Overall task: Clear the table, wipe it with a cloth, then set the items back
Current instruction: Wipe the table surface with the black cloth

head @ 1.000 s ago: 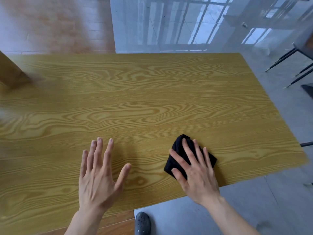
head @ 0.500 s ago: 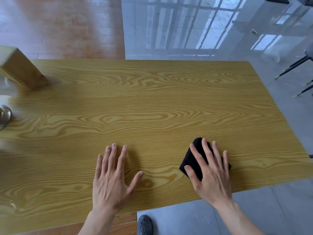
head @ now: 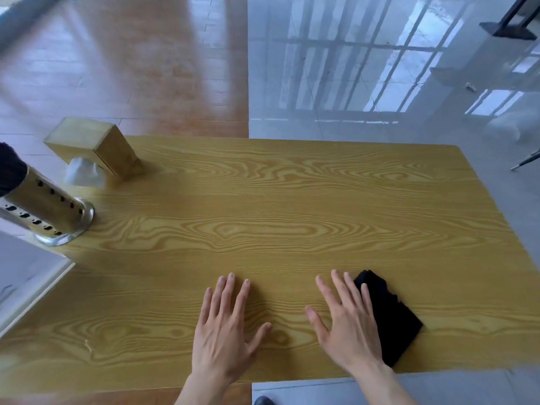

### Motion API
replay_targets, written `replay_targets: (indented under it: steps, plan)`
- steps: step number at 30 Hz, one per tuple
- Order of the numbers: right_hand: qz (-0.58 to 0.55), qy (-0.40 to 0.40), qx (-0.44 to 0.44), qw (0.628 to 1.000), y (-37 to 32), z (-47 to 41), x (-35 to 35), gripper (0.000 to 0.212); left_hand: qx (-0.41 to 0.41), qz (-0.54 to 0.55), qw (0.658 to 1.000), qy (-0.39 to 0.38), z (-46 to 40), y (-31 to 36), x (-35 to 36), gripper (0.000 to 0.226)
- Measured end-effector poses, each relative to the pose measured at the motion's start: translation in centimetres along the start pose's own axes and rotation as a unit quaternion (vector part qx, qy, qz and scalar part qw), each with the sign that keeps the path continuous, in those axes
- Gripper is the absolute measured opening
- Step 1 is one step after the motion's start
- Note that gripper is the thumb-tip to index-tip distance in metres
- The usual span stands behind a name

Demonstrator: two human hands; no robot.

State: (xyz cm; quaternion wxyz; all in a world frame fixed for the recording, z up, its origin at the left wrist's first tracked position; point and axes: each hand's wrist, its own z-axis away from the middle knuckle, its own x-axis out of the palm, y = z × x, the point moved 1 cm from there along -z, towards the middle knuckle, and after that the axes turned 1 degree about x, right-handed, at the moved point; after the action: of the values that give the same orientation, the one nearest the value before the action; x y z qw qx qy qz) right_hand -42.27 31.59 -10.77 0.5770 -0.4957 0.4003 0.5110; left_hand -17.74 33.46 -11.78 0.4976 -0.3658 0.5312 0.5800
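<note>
**Both hands flat, cloth beside the right**

I see my left hand (head: pixel 225 331) and right hand (head: pixel 347 325) spread flat on the wooden table (head: pixel 292 200) at lower centre, fingers released, grasping nothing. The black cloth (head: pixel 388 320) lies at lower right, touching my right hand's outer edge. A wooden tissue box (head: pixel 96 147) and perforated metal holder (head: pixel 49 211) stand upper left.

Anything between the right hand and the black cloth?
Nothing visible. The right hand lies flat with its outer fingers overlapping the black cloth's left edge. The left hand rests apart on the table.
</note>
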Motion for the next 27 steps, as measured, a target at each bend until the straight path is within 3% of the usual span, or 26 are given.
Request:
replay_targets:
  steps: [6, 13, 17, 22, 27]
  plan:
    - [0.013, -0.054, 0.015, 0.998, -0.7, 0.1, -1.3, 0.078, -0.020, -0.008, 1.000, -0.014, 1.1, 0.0, -1.9, 0.086]
    - [0.002, -0.078, 0.022, 0.997, -2.4, -0.7, -3.5, 0.108, -0.054, 0.019, 0.998, -0.018, 1.8, -0.6, -5.7, 0.082]
    - [0.003, -0.102, 0.000, 0.995, -4.8, -1.5, -6.2, 0.112, -0.072, 0.040, 0.996, 0.016, 1.8, -1.2, -8.7, 0.081]
    - [-0.024, -0.127, -0.045, 0.991, -9.5, -2.6, -9.0, 0.080, -0.097, 0.088, 0.985, 0.112, 2.5, -3.3, -13.2, 0.085]
    - [-0.050, -0.127, -0.088, 0.987, -15.6, -4.1, -10.3, 0.067, -0.168, 0.141, 0.961, 0.168, 4.1, -7.4, -16.6, 0.076]
